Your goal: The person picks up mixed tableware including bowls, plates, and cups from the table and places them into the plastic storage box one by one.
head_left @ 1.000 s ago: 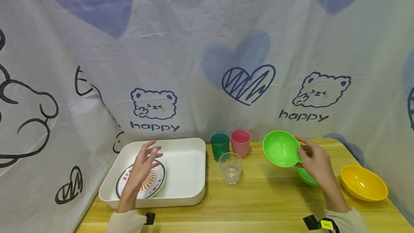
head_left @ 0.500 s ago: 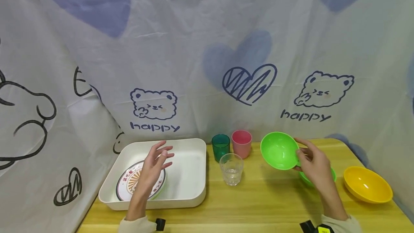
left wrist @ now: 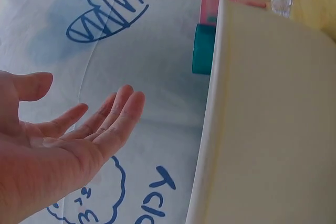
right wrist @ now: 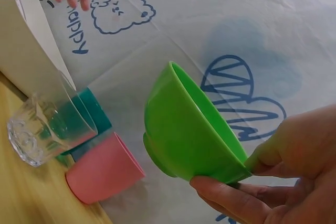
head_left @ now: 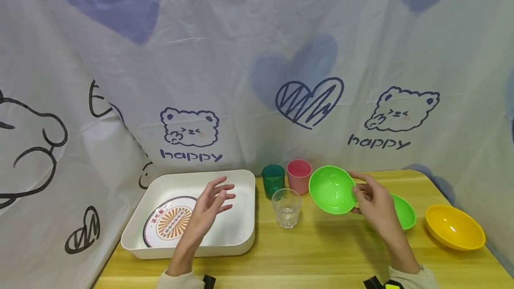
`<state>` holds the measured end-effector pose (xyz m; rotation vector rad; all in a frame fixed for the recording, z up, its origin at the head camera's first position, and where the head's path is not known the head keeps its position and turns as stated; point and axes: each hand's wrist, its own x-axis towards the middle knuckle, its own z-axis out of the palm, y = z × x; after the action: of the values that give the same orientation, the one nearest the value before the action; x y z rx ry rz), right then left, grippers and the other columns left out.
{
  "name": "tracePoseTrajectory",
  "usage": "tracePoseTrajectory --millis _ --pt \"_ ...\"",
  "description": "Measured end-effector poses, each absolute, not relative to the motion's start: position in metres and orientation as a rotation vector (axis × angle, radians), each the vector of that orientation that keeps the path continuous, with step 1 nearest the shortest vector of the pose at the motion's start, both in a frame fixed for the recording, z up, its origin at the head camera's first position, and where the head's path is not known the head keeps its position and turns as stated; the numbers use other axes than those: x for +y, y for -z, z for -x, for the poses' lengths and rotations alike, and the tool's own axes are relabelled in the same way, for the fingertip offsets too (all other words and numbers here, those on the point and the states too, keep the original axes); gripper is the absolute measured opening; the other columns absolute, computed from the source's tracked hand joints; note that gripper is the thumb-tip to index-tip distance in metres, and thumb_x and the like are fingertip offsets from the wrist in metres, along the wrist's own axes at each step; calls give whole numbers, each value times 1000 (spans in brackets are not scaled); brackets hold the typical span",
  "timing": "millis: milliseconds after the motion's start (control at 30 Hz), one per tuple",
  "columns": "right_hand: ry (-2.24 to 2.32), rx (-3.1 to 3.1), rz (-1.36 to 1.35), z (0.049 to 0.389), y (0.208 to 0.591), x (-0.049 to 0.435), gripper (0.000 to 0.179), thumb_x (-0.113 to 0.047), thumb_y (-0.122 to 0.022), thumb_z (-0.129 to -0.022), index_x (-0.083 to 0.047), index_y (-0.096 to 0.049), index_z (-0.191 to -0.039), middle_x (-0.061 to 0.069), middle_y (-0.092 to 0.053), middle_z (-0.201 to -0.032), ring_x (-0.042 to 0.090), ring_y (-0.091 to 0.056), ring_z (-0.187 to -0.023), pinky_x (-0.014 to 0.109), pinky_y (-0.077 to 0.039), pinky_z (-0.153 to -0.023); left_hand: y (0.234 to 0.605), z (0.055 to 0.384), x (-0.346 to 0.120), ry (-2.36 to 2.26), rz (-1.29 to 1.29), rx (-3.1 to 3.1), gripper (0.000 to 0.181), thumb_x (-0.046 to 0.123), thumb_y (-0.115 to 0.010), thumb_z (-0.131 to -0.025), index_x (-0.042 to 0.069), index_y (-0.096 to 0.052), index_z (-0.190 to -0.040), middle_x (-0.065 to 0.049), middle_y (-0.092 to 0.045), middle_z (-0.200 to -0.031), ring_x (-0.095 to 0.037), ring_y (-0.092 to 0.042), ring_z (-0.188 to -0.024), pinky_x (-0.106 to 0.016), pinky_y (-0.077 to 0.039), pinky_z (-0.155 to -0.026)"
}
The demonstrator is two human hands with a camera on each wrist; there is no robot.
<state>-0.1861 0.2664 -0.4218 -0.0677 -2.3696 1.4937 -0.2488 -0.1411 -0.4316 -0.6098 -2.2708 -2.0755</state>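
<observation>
My right hand [head_left: 375,202] pinches the rim of a green bowl [head_left: 332,190] between thumb and fingers, holding it tilted above the table. In the right wrist view the bowl [right wrist: 178,124] shows its outer side and foot. My left hand [head_left: 209,206] hovers over the white tray [head_left: 237,250] with fingers apart and nothing in them; the left wrist view shows the same bare palm [left wrist: 79,150]. In the tray lies a white plate [head_left: 160,224] with an orange ray pattern, partly hidden by the left hand. A second green bowl [head_left: 404,212] sits behind the right hand.
A yellow bowl [head_left: 455,227] stands at the table's right. Between tray and held bowl are a teal cup [head_left: 273,182], a pink cup [head_left: 299,176] and a clear glass [head_left: 287,208]. A printed curtain [head_left: 249,79] hangs behind the wooden table [head_left: 305,258].
My right hand has carried the green bowl leftward, nearer the pink cup, uncovering more of the second green bowl. My left hand has moved to the right over the tray.
</observation>
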Motion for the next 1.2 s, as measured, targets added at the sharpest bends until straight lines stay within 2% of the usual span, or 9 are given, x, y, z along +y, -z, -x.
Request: tracePoseTrajectory --millis 367,567,700,933,1100,1200 --pt "-1594 -2380 26 185 421 247 33 -4 -55 -104 0 -55 -137 29 -68 -120 9 -71 -87 35 -64 -66 437 242 -121 2170 653 -2312 43 19 -48 -110 11 -43 -152 -27 -55 -141 -41 -59 -124 -48 -54 -100" --pt "-1614 -2374 -10 187 423 237 29 -1 -56 -103 2 -57 -132 28 -70 -113 17 -72 -86 35 -64 -64 441 239 -107 2214 736 -2319 43 18 -45 -111 5 -39 -153 -30 -54 -140 -49 -56 -125 -52 -54 -100" --pt "-1617 -2383 -29 188 425 230 28 0 -56 -103 0 -58 -131 27 -70 -113 23 -73 -89 33 -63 -62 442 237 -99 2228 752 -2328 43 15 -43 -112 3 -39 -153 -31 -54 -139 -53 -53 -125 -54 -54 -99" --pt "-1666 -2401 -61 186 431 216 30 0 -56 -102 -2 -56 -132 25 -70 -116 32 -72 -96 34 -63 -62 448 233 -84 2243 809 -2381 45 18 -43 -112 5 -36 -154 -31 -52 -141 -45 -56 -125 -54 -54 -99" --pt "-1665 -2419 -84 185 434 206 29 0 -56 -102 -4 -58 -131 23 -71 -116 35 -72 -100 35 -64 -61 451 232 -81 2367 867 -2358 47 18 -42 -112 8 -32 -156 -33 -46 -146 -50 -52 -128 -50 -56 -98" --pt "-1658 -2428 -107 184 435 201 28 -2 -58 -102 -6 -58 -130 21 -72 -116 36 -71 -102 34 -63 -60 452 232 -79 2422 885 -2351 48 21 -41 -113 8 -31 -158 -32 -44 -147 -52 -51 -129 -52 -55 -98"
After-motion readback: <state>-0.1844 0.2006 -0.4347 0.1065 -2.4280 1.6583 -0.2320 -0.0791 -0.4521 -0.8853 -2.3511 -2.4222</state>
